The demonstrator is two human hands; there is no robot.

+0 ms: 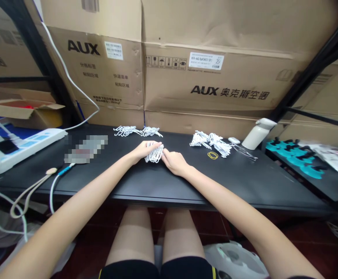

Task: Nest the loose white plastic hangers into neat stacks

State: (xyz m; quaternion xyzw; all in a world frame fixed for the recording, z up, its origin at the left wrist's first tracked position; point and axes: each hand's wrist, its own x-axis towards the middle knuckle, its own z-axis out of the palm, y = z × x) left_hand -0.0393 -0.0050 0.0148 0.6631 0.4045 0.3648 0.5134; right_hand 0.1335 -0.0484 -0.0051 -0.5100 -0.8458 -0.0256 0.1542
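Note:
My left hand (145, 150) is closed around a bundle of white wire hooks (154, 154), held just above the middle of the black table. The hooks lie side by side, their curved ends facing me. My right hand (174, 161) is closed at the bundle's right edge, with thumb and forefinger pinched against it; its fingertips are partly hidden. Behind my left hand lie two more bunches of white hooks (125, 130). Further right are other bunches of white hooks (219, 145), and a few yellow rubber bands (212, 155) lie just in front of them.
A white bottle (257, 134) and glasses (246, 152) are at the back right, near teal items (296, 157) on a neighbouring surface. At left are a power strip (26, 147), a pixelated object (86, 149) and cables. Large cardboard boxes (169, 85) stand behind the table (163, 184).

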